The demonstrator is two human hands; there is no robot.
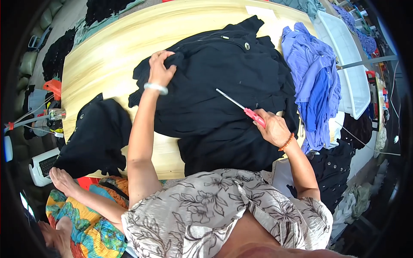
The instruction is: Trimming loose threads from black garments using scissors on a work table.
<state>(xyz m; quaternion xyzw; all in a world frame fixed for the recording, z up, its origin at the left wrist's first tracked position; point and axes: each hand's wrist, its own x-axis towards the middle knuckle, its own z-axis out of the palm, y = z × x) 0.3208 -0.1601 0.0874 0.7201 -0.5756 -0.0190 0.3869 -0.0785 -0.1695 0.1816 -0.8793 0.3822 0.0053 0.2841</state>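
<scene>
A black garment (223, 69) lies spread over the table in front of me, with a zipper along its far part and a pale round piece near the zipper's right end. At its left edge, my left hand (161, 71), a pale bangle on the wrist, has its fingers curled onto the cloth, with a fold between fingers and thumb. My right hand (273, 128) grips the pink-red handle of a screwdriver (232, 99). Its thin metal shaft points up and left over the garment. More black cloth (228, 152) lies at the near edge.
Another black garment (94, 133) hangs over the table's left front edge, by a co-worker's hand (63, 181). Purple-blue garments (312, 73) are heaped on the right, beside a white plastic bin (344, 47). Dark clothing (331, 167) is piled at the lower right.
</scene>
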